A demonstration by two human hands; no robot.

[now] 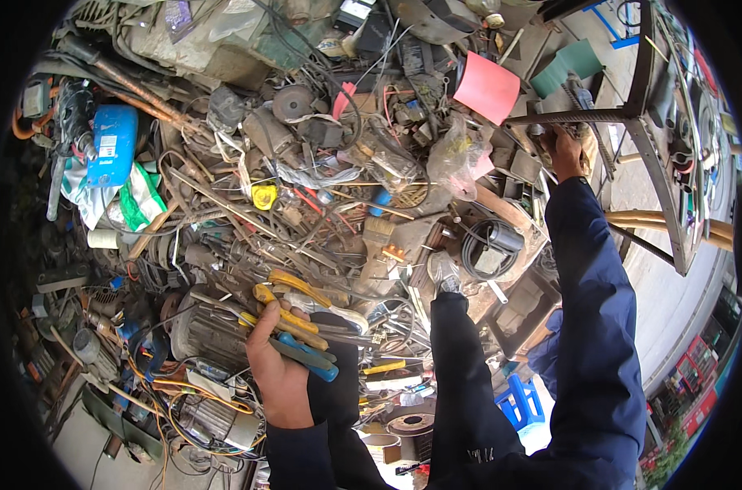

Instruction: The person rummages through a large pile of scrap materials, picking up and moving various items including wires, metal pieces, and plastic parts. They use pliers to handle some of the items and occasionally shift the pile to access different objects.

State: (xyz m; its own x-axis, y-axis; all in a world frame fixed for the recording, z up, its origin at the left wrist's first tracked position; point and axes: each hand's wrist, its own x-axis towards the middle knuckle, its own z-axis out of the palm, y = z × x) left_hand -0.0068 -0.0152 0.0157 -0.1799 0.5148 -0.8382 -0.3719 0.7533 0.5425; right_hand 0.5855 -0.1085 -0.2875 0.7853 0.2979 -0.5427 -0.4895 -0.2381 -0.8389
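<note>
My left hand (279, 373) is closed around a bundle of hand tools (300, 340) with yellow, blue and dark green handles; the fingers hide part of them. Just behind the bundle lies a finned electric motor (205, 334). At the upper right my right hand (564, 150) reaches to the rusty metal frame (567, 116), beside its ribbed bar. Its fingers are bent over some dark objects there, and whether it grips one is hidden. A yellow tape measure (264, 196) and a paintbrush (378, 231) lie on the cluttered heap between the hands.
Cables, rods and metal parts cover the ground. A blue container (112, 146) is at the left, and a coiled black cable (484, 251) lies near my shoe (447, 272). The frame's leg (658, 190) stands at the right. A blue plastic stool (521, 401) is lower down.
</note>
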